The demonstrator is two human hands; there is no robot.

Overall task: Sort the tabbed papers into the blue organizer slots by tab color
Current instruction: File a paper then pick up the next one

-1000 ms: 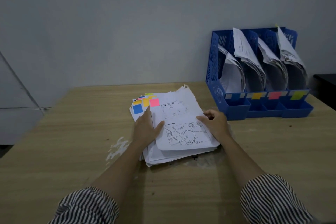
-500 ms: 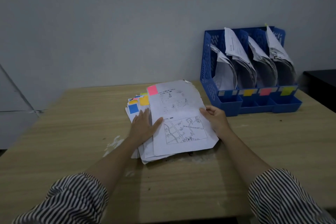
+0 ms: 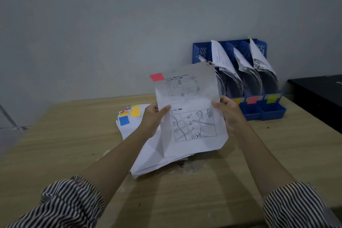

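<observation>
Loose stack of white papers with blue, yellow and green tabs (image 3: 133, 126): lying on the pale wooden desk (image 3: 55, 144), left of centre. Left hand (image 3: 152, 120): gripping the left edge of the white map-printed sheet with a pink tab (image 3: 190, 109), which a moment ago lay on the stack and is now raised clear. Right hand (image 3: 228, 113): gripping its right edge. Blue plastic four-slot organizer (image 3: 262, 113): far right; pink-labelled slot (image 3: 252, 100) is the likely destination.
</observation>
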